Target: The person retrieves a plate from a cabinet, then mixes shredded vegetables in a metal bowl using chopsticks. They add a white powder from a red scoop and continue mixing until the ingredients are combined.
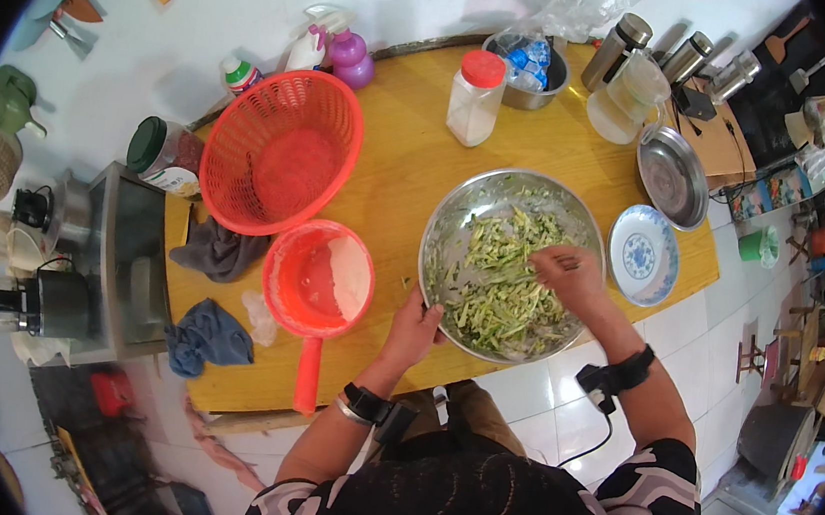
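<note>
A wide stainless steel bowl [455, 209] stands at the table's front edge and holds shredded green vegetable [505, 312], with pale floury smears on its inner wall. My left hand [414, 327] grips the bowl's rim at the lower left, thumb over the edge. Over the right part of the bowl is my right hand [569, 278], its fingers curled down at the shreds; whether it pinches any is hidden. To the left lies a red plastic scoop [308, 367] with white flour [350, 277] in it. A blue-patterned white plate [640, 255] sits right of the bowl.
Behind the scoop, a red plastic basket [280, 153] leans over the wooden table [399, 173]. Two dark cloths [212, 338] lie at the left. Farther back are a red-lidded jar [477, 98], a plastic pitcher [625, 103], a metal basin [670, 175] and steel flasks [619, 49].
</note>
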A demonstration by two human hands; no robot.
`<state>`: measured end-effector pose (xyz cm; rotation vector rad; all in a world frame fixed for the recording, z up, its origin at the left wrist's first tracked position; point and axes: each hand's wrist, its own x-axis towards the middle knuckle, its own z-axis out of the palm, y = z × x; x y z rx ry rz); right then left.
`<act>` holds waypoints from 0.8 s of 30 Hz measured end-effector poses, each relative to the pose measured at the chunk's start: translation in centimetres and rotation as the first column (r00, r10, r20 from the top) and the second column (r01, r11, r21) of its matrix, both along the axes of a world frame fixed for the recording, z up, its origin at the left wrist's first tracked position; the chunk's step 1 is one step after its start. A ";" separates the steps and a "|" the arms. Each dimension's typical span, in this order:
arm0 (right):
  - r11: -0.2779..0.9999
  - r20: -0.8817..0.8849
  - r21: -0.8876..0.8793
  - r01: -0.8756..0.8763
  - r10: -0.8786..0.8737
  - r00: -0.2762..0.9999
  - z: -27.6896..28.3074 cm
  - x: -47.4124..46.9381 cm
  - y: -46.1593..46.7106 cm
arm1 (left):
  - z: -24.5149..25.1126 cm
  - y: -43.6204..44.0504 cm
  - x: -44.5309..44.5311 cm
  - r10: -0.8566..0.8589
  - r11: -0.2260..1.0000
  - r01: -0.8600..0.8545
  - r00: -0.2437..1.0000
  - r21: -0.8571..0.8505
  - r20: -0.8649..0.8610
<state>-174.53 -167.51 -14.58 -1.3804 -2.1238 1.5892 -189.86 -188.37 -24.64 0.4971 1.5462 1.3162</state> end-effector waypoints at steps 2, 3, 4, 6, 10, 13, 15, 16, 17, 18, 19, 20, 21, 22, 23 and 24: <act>0.992 -0.097 -0.099 0.082 -0.091 0.991 0.0 0.4 1.8 | 0.1 0.1 0.1 0.013 1.000 -0.013 1.000 0.009 -0.011; 0.971 -0.070 -0.117 0.210 -0.219 0.973 -0.4 0.0 2.2 | 0.2 0.1 0.1 0.026 1.000 -0.026 0.999 0.016 -0.021; 0.977 -0.158 -0.182 0.107 -0.137 0.978 -0.6 -0.5 2.9 | 0.2 0.2 0.2 0.039 0.999 -0.038 0.999 0.020 -0.030; 0.984 -0.349 -0.177 -0.001 -0.062 0.935 -2.2 -3.2 2.2 | 0.3 0.2 0.3 0.046 0.999 -0.046 0.999 -0.002 -0.017; 0.994 -0.269 -0.083 0.072 -0.092 0.959 -2.0 -3.3 1.5 | 0.3 0.2 0.3 0.057 0.998 -0.057 0.998 -0.007 -0.021; 0.991 -0.103 -0.010 0.132 -0.132 0.986 -0.3 0.2 2.8 | 0.3 0.2 0.4 0.061 0.998 -0.061 0.998 -0.019 -0.004; 0.965 0.006 -0.072 0.253 -0.253 0.967 -0.1 0.8 4.0 | 0.3 0.5 0.4 0.061 0.998 -0.061 0.998 0.001 0.009; 0.953 -0.045 -0.096 0.288 -0.293 0.955 -0.2 0.7 4.6 | 0.3 0.5 0.5 0.058 0.998 -0.058 0.998 -0.009 0.012; 0.969 -0.188 -0.114 0.218 -0.236 0.953 -0.6 0.2 5.0 | 0.4 0.5 0.5 0.047 0.999 -0.047 0.999 -0.018 -0.008; 0.975 -0.291 -0.109 0.196 -0.220 0.931 -1.1 -0.4 5.3 | 0.4 0.6 0.5 0.035 0.999 -0.036 0.999 -0.026 -0.033; 0.985 -0.447 -0.085 0.150 -0.172 0.878 -1.5 -1.0 5.4 | 0.5 0.7 0.5 0.017 0.999 -0.020 0.998 -0.035 -0.064; 0.993 -0.465 -0.045 0.110 -0.118 0.877 -1.6 -1.2 5.5 | 0.6 0.8 0.5 0.041 0.999 -0.042 0.998 -0.029 -0.057; 0.982 -0.347 -0.064 0.179 -0.190 0.919 -1.8 -1.4 5.5 | 0.6 0.8 0.5 0.056 0.998 -0.057 0.997 -0.027 -0.050; 0.972 -0.258 -0.074 0.221 -0.233 0.938 -1.8 -1.4 5.5 | 0.6 0.9 0.6 0.063 0.997 -0.064 0.997 -0.033 -0.032; 0.975 -0.240 -0.096 0.203 -0.220 0.946 -1.7 -1.0 5.4 | 0.6 0.9 0.6 0.070 0.997 -0.073 0.995 -0.039 -0.075; 0.973 -0.137 -0.102 0.207 -0.220 0.966 -1.6 -0.9 5.4 | 0.6 0.9 0.7 0.069 0.996 -0.075 0.992 -0.056 -0.105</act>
